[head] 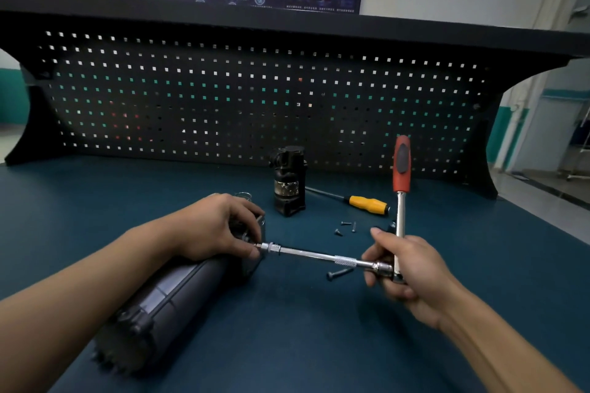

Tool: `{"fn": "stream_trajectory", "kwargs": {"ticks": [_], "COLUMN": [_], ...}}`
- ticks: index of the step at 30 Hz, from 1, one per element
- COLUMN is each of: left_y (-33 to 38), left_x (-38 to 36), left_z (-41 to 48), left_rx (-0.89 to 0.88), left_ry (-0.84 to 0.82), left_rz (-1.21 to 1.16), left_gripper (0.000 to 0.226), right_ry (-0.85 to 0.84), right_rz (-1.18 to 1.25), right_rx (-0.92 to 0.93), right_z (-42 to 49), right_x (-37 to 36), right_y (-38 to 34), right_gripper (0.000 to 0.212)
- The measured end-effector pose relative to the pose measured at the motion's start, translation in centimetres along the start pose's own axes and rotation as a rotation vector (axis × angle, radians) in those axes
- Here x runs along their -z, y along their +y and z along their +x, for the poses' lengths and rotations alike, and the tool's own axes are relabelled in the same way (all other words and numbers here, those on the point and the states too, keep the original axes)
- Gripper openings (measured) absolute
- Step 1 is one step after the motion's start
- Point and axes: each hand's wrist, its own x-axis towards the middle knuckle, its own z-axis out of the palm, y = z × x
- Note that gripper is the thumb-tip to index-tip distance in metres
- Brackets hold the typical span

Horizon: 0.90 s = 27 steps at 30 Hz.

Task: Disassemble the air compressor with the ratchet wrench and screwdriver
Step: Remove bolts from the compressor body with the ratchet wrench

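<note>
Compressor housing (178, 293) on its side on the desk (319, 344); long axis from near-left up toward centre, bolted end face pointing right; socket (269, 247) seated on that face, extension bar (319, 256) in line with the fastener, running right and slightly nearer to the head of the ratchet wrench (399, 217); handle roughly square to the bar, red grip at the far end toward the pegboard (255, 99); level or raised, cannot tell.

Left hand (220, 226) draped over the housing end, fingers curled round it, fingertips pinching at the socket-to-bolt joint; nearer hand to the fastener. Right hand (412, 268) wrapped round the ratchet head, thumb lifted beside the shaft; nearer hand to the wrench.

Likely next: swing handle about the bar axis; needs bar kept square to the end face, else socket slip.

Around: loose bolt (338, 273) on the desk just under the bar; small screws (346, 226) just beyond it; yellow-handled screwdriver (367, 204) farther back, near the wrench shaft; detached black pump head (289, 182) upright behind, well clear. Screwdriver and screws probably inside a low handle arc; nothing between socket and bolt.
</note>
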Motion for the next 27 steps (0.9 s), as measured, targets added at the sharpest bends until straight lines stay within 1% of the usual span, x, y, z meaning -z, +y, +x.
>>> {"fn": "stream_trajectory", "kwargs": {"ticks": [5, 12, 21, 27], "left_y": [0.32, 0.2, -0.02, -0.1], "left_x": [0.08, -0.08, -0.14, -0.31], "left_z": [0.06, 0.01, 0.09, 0.31], "left_rx": [-0.01, -0.008, -0.022, 0.01], "left_ry": [0.015, 0.011, 0.014, 0.032], "left_rz": [0.006, -0.005, 0.021, 0.067], "left_gripper": [0.027, 0.013, 0.008, 0.008], "right_ry": [-0.002, 0.006, 0.002, 0.0], "right_rz": [0.021, 0.006, 0.035, 0.022], "right_rx": [0.009, 0.015, -0.001, -0.005], "right_z": [-0.08, 0.18, -0.01, 0.05], "right_x": [-0.05, 0.09, -0.04, -0.32], "right_y": [-0.02, 0.19, 0.08, 0.31], "right_gripper": [0.042, 0.043, 0.042, 0.042]}}
